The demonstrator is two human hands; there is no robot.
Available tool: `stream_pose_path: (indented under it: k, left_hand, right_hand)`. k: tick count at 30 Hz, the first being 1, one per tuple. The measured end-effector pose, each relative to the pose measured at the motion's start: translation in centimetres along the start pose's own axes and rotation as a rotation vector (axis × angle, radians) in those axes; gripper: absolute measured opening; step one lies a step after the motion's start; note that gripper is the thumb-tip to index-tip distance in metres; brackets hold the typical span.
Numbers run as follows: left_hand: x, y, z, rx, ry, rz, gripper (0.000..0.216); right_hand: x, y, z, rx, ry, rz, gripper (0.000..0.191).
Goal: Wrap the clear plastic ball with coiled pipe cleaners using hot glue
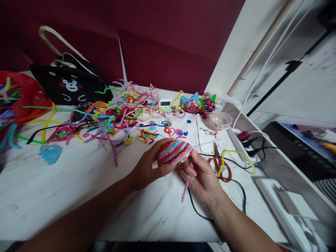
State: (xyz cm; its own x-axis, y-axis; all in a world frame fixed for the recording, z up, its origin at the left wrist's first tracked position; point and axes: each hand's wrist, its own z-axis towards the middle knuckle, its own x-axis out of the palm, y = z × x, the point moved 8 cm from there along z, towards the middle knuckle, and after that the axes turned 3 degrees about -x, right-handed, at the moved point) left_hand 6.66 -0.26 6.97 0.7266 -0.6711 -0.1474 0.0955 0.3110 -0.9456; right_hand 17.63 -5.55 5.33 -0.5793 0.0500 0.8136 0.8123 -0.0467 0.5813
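Between my two hands is a ball covered in striped pipe cleaners, in orange, pink, red and light blue; part of its lower right side looks clear and bare. My left hand wraps round the ball's left side. With thumb and fingers, my right hand pinches a pink pipe cleaner against the ball's right edge, and its loose end hangs below. Orange-handled scissors lie right of my right hand, with a bent yellow pipe cleaner over them.
Loose pipe cleaners heap up at the back left, beside a black bag and a red bag. Two decorated figures, a clear bowl and a small clock stand behind. Power strips and cables run along the right.
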Motion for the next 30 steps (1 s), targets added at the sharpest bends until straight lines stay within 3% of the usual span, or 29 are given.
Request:
stream_pose_path:
  k: [11, 15, 20, 23, 30]
  left_hand:
    - [-0.1, -0.1, -0.1, 0.023, -0.029, -0.013, 0.063]
    - [-0.1, 0.1, -0.1, -0.012, -0.055, -0.048, 0.062]
    - [-0.2, 0.4, -0.1, -0.024, -0.096, 0.040, 0.059]
    - [-0.3, 0.5, -0.1, -0.028, -0.105, 0.062, 0.059]
    - [-0.7, 0.4, 0.2, -0.070, -0.083, -0.007, 0.048]
  right_hand:
    - [0.4, -0.3, -0.2, 0.015, 0.017, -0.034, 0.020]
    - [0.2, -0.2, -0.3, -0.076, 0.014, -0.225, 0.035]
    - [-0.1, 0.1, -1.0, -0.189, -0.007, -0.479, 0.020]
    - [-0.2, 0.2, -1.2, -0.213, -0.020, -0.583, 0.021]
    - [-0.3, 0.3, -1.0, -0.174, -0.101, -0.469, 0.026]
